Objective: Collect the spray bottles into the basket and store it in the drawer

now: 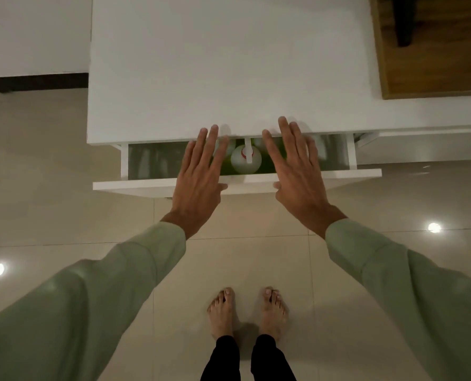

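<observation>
We've got the drawer [237, 182] under the front edge of the white counter [229, 64] only partly open, and inside it there's a white spray bottle [246, 160] sitting in what looks like a green basket [266, 165], mostly hidden by the counter edge and our hands. Our left hand [201, 171] and right hand [294, 171] are both flat with fingers spread, holding nothing, one on each side of the bottle, palms over the drawer's front panel. Our bare feet [246, 312] are on the shiny tiled floor [64, 174] below.
</observation>
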A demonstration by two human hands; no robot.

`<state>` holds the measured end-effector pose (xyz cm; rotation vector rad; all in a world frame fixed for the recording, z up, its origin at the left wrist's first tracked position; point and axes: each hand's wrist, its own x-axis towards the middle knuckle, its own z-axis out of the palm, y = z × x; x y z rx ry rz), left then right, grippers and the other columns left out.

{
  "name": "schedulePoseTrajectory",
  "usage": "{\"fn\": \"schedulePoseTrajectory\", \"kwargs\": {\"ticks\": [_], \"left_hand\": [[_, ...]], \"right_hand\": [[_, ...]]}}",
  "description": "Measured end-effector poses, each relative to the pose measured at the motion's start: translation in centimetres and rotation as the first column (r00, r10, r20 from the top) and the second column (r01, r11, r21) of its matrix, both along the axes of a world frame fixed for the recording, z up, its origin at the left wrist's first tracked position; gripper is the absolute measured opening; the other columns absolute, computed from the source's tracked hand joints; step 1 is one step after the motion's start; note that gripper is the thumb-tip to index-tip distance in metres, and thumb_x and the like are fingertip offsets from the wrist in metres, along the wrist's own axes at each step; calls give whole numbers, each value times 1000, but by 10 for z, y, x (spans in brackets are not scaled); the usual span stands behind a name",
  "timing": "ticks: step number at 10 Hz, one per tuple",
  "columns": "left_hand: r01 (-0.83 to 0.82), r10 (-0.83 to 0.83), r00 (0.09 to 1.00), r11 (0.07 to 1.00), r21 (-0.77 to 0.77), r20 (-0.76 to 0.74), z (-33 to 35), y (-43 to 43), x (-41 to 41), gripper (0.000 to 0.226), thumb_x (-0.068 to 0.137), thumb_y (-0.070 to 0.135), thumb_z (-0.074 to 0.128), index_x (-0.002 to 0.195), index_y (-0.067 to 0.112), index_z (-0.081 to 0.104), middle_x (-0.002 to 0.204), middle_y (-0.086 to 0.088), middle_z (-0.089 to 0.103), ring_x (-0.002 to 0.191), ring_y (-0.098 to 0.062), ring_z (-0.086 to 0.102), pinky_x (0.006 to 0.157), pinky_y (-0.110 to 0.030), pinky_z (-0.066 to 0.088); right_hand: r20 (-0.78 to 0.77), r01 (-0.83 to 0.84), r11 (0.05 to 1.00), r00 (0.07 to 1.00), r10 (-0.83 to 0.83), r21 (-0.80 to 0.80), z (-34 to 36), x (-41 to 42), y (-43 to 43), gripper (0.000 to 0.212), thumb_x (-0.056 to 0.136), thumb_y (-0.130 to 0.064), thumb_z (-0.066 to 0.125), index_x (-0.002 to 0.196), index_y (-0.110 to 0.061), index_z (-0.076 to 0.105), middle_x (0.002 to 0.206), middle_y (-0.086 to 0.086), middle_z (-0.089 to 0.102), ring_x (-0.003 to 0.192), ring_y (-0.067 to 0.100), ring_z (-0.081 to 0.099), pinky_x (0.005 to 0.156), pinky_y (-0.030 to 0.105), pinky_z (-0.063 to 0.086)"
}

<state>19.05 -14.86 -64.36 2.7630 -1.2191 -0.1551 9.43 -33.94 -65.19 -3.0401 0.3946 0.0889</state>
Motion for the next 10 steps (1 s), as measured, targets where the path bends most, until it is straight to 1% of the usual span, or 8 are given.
{"fn": "schedulePoseTrajectory", "kwargs": {"ticks": [1,2,3,5,7,8,9,10], "left_hand": [[-13,13,1000,1000,-10,-19,-3,-8,17,87,87,23,71,155,12,18,164,-16,15,152,-33,11,122,-48,20],[-39,40,999,998,-39,32,-2,-18,28,70,83,21,75,142,12,40,150,-14,40,139,-34,36,113,-46,35],[-68,72,996,995,-74,60,-3,-29,36,56,78,15,77,127,13,49,135,-9,49,121,-30,46,98,-40,40],[-89,103,984,991,-103,145,-6,-41,48,45,75,5,74,114,14,53,118,-4,57,103,-28,52,79,-37,40],[-122,143,968,986,-113,205,-5,-51,49,52,67,-8,63,113,12,51,108,-6,59,89,-28,53,69,-37,43],[-151,165,971,984,-91,173,3,-50,40,52,65,-14,55,112,9,53,107,-9,59,87,-29,54,65,-37,45],[-144,151,984,986,-81,96,17,-48,40,49,64,-14,60,109,6,59,106,-12,60,85,-32,57,66,-39,48],[-139,138,990,989,-55,-13,43,-41,34,44,74,-6,66,116,7,60,113,-11,62,94,-33,61,77,-41,49]], "right_hand": [[-61,-17,1000,998,16,-10,1,18,-16,112,76,-16,81,159,-18,7,166,19,3,153,38,5,122,57,10],[-76,-48,998,996,44,-44,1,29,-26,98,79,-22,81,156,-16,21,162,21,19,148,41,23,119,59,21],[-25,-55,992,998,52,-111,-2,35,-29,79,82,-15,77,148,-15,34,153,20,36,136,39,38,110,56,32],[64,0,972,998,15,-236,-7,43,-25,65,78,1,64,135,-20,41,137,11,47,114,31,48,89,47,39],[110,38,962,994,-8,-269,1,51,-21,55,77,10,52,125,-17,45,125,12,51,104,32,50,80,46,42],[56,70,978,997,-60,-198,12,52,-11,56,73,11,52,122,-15,47,124,13,51,106,35,49,80,48,43],[-32,75,992,996,-79,-104,28,58,-8,59,73,4,61,127,-14,48,131,14,50,114,37,48,80,47,44],[-107,116,992,988,-112,38,51,47,-4,55,83,-12,64,135,-14,46,141,13,44,123,35,46,88,47,43]]}}
